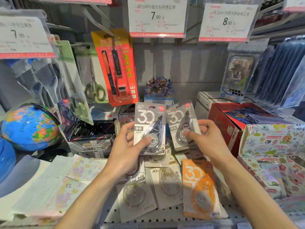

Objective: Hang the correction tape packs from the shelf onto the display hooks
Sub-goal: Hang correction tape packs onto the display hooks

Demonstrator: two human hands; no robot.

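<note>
At the centre of the frame, two grey correction tape packs are held up above the shelf (165, 212). The left pack (149, 128) is gripped by the left hand (127, 151), its thumb pressed on the front of the clear bubble and its fingers curled behind the card. The right pack (182, 126) is pinched by the right hand (209, 139) in the same way, thumb on the front, fingers behind. Both packs are upright, the right one tilted slightly, and their near edges lie just beside each other.

More packs are spread flat on the shelf in the lower middle of the frame: an orange pack (200, 189) at the lower right of the pile and pale packs (166, 184) beside it, partly hidden under the left forearm.

Two price tags (157, 15) are seen at the upper middle and upper right. A red pen card (117, 66) and a scissors card (92, 76) hang at the upper left, and a globe (29, 126) stands at the left edge.
</note>
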